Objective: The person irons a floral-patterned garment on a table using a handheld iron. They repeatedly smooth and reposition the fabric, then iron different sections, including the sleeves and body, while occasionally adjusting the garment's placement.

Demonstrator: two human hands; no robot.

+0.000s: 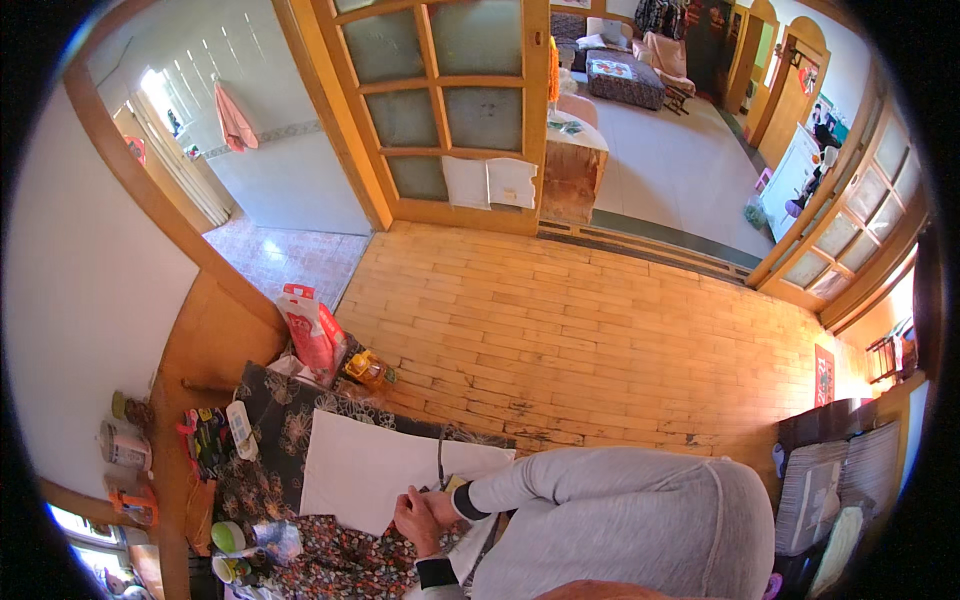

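My left hand [415,525] and my right hand [441,507] are brought together at the lower middle of the view, with the left lying partly over the right. Dark cuffs end both light grey sleeves. Whether the fingers hold anything small is hidden. A large white sheet [367,461], whose material is unclear, lies just beyond the hands on a dark flower-patterned cloth [281,427]. Across the sheet runs a thin dark strap [440,454]. Below and left of my hands spreads a small-print floral fabric [337,555]. A small yellowish piece [454,483] shows beside my right wrist.
A white power strip [241,430] and a green-topped container [227,537] lie left. Beyond the cloth stand a red-and-white bag [311,334] and a yellow-capped bottle [369,369] on the wooden floor [570,330]. Cushions [814,484] are at right; a glazed door [442,82] stands behind.
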